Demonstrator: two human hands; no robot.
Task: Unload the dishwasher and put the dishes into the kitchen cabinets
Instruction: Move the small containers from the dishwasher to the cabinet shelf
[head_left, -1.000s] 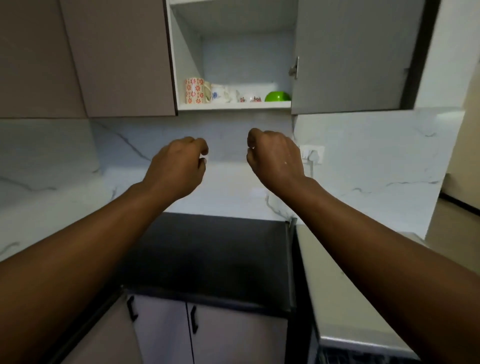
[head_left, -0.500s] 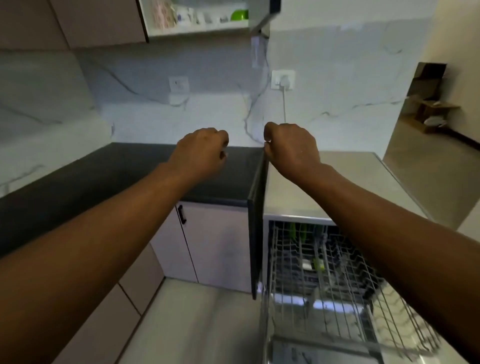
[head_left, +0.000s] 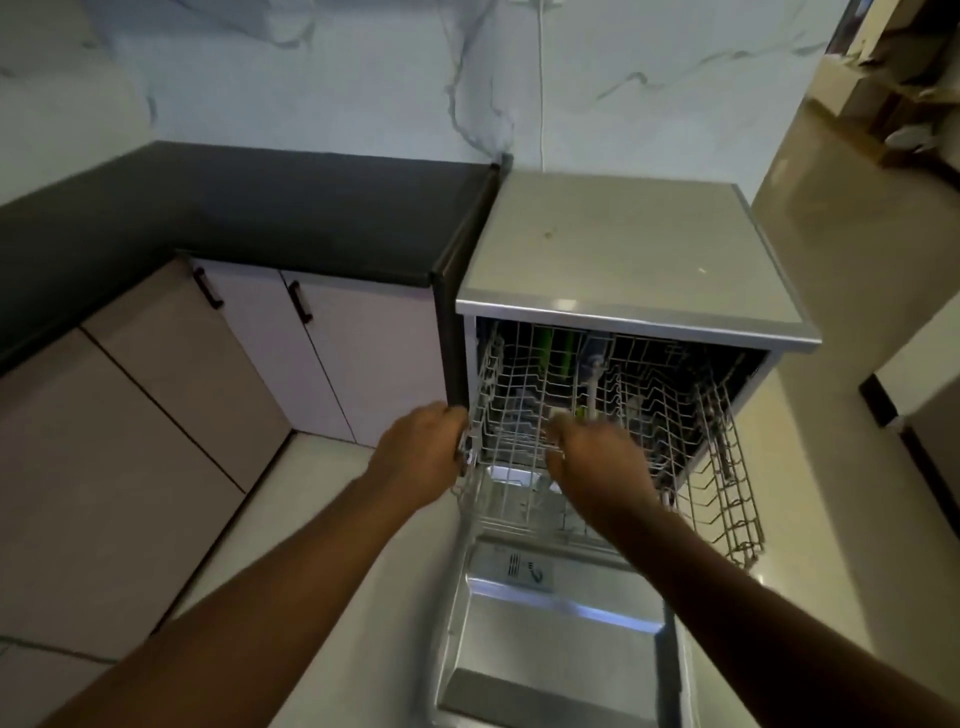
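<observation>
Stainless steel frames the job before you: the dishwasher (head_left: 623, 249) stands just right of the dark countertop (head_left: 249, 208), its door (head_left: 550, 649) dropped flat toward you and its upper rack (head_left: 597, 415) drawn part way out. That wire rack is stiff but likely to roll on its runners, so steady it by the frame, not the thin tines. Your left hand (head_left: 421, 457) is at the rack's left front corner, fingers curled against the wire; whether it actually grips is not clear through the blur. Your right hand (head_left: 597, 457) reaches into the basket, fingers bent over something pale, and the frame cannot settle whether it holds anything. Deeper in, a green dish (head_left: 556, 348) stands on edge between the tines, apparently light and possibly wet and slick; take it by the rim and lift straight up. The wall cabinets are out of view.
</observation>
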